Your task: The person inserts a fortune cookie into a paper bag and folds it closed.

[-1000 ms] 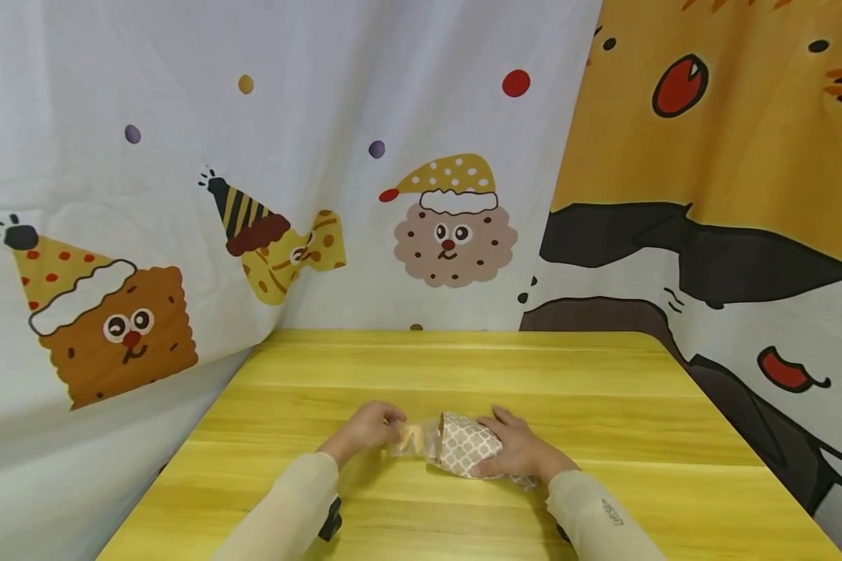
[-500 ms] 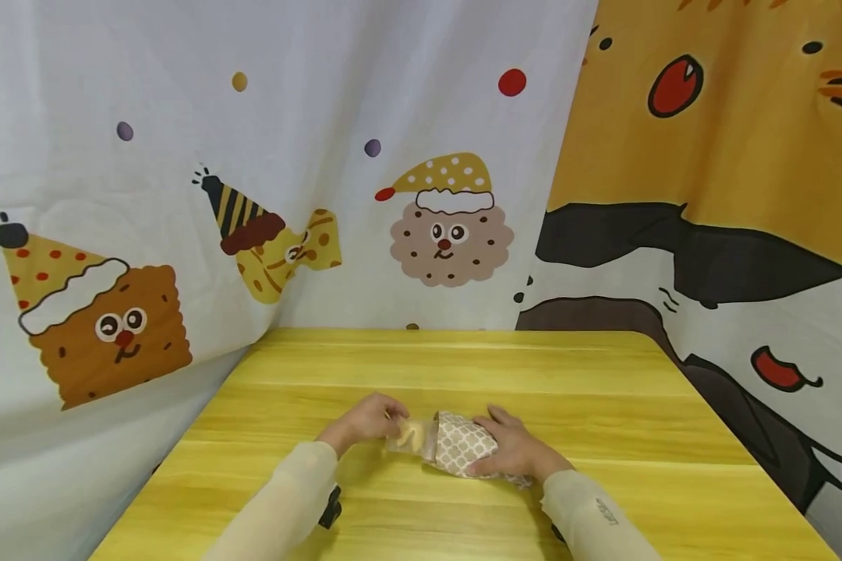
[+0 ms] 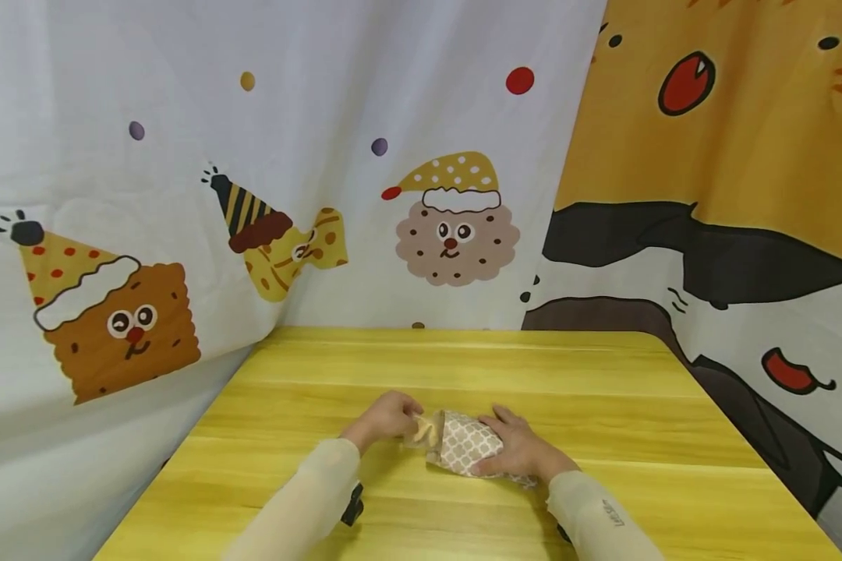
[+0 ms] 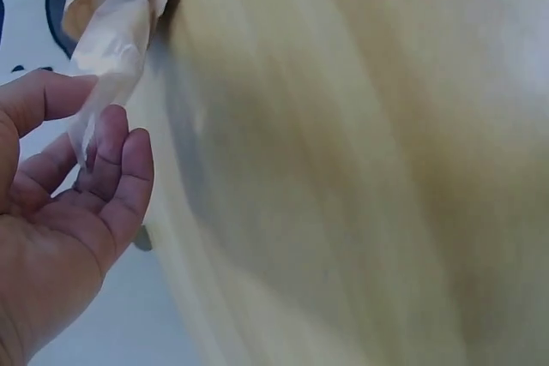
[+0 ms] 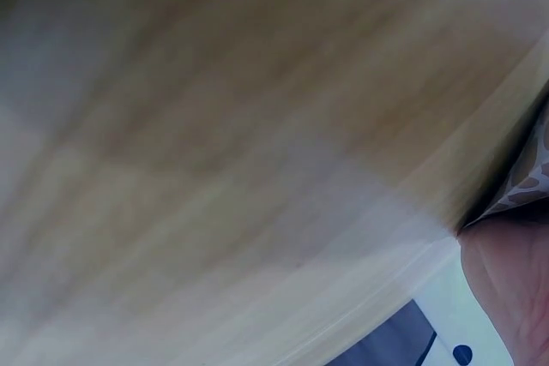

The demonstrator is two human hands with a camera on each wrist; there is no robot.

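My left hand (image 3: 387,416) pinches the end of a small clear plastic packet (image 3: 424,430) with something pale yellow inside. The crinkled wrapper (image 4: 116,40) shows in the left wrist view, its tail between thumb and fingers. The packet's far end overlaps the mouth of a beige-and-white patterned pouch (image 3: 466,444), which lies on its side on the table. My right hand (image 3: 522,448) grips the pouch's body from the right, thumb on the near side and fingers on the far side. In the right wrist view only part of that hand (image 5: 510,272) and a corner of the pouch (image 5: 532,173) appear.
The yellow wood-grain table (image 3: 463,366) extends around both hands. Behind it and along the sides hangs a white cloth (image 3: 309,93) printed with cartoon figures. A small black object (image 3: 353,505) shows beneath the left sleeve.
My left hand has moved right, bringing the packet closer to the pouch's mouth, so less of it shows outside. My right hand and the pouch have stayed in place.
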